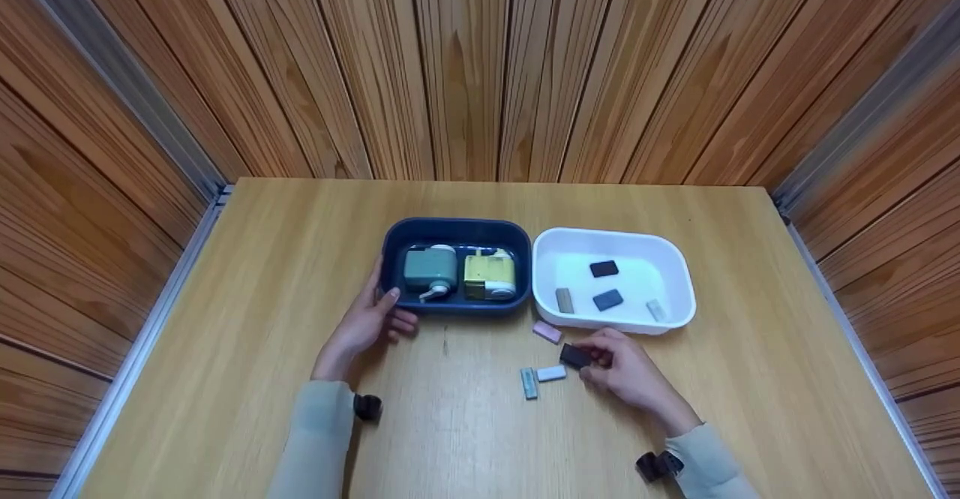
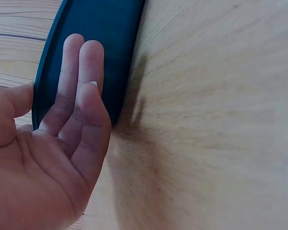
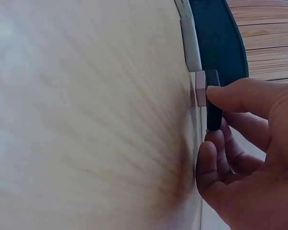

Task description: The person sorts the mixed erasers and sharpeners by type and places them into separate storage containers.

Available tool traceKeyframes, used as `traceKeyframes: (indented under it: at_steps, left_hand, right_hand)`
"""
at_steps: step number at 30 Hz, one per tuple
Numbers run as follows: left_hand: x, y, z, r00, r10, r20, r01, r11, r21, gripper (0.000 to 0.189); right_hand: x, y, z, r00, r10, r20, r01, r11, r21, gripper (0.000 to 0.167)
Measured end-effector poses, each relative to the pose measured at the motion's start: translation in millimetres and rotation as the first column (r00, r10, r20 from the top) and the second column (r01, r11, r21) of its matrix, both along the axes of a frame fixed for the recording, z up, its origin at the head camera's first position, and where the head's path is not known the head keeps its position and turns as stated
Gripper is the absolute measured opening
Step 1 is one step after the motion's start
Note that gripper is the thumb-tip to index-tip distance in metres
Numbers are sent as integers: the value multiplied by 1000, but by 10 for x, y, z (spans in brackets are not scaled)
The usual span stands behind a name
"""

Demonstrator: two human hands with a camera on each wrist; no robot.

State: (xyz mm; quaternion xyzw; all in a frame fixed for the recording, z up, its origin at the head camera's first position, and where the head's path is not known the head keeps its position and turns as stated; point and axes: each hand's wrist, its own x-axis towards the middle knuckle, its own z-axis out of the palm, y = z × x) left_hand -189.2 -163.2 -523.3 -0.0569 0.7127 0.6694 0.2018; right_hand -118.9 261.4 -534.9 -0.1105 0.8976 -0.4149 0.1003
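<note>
My right hand (image 1: pixel 619 368) pinches a black eraser (image 3: pixel 213 100) between thumb and fingers, just above the table in front of the white bin (image 1: pixel 615 328). Close by on the table lie a pink eraser (image 1: pixel 547 332), a white eraser (image 1: pixel 551 374) and a teal eraser (image 1: pixel 529 383). At the near left corner of the navy bin (image 1: pixel 454 309), my left hand (image 1: pixel 364 323) rests with its thumb at the rim and fairly straight fingers along the outside. That bin holds a green crank pencil sharpener (image 1: pixel 430 268) and a yellow one (image 1: pixel 489 274).
Inside the white bin several erasers lie apart, among them a black one (image 1: pixel 604 269), a dark blue-grey one (image 1: pixel 607 300) and a tan one (image 1: pixel 564 301). The two bins stand side by side. Wood-panelled walls (image 1: pixel 465 71) border the table (image 1: pixel 285 259).
</note>
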Motion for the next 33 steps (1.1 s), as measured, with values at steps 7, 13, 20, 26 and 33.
traceKeyframes:
  at_steps: [7,13,20,26,33]
  left_hand:
    - [6,-3,9,1000,6,12,-7,1000,9,63]
    - [14,-11,1,1000,1,17,-1,1000,12,63]
    - [12,-6,12,1000,2,6,-2,1000,8,62]
    - [11,1,7,1000,11,10,-11,1000,16,63]
    - [7,-4,17,1000,7,11,-7,1000,21,64]
  right_hand:
    - [6,3,69,999,-17,46,18,1000,-18,40]
    - [24,-8,124,999,-4,35,5,1000,-9,39]
    - [47,-11,216,1000,-13,13,13,1000,-7,38]
    - [71,-2,274,998,9,-64,-10,1000,-22,38]
    - [84,28,364,996,-2,-85,-1,999,-34,39]
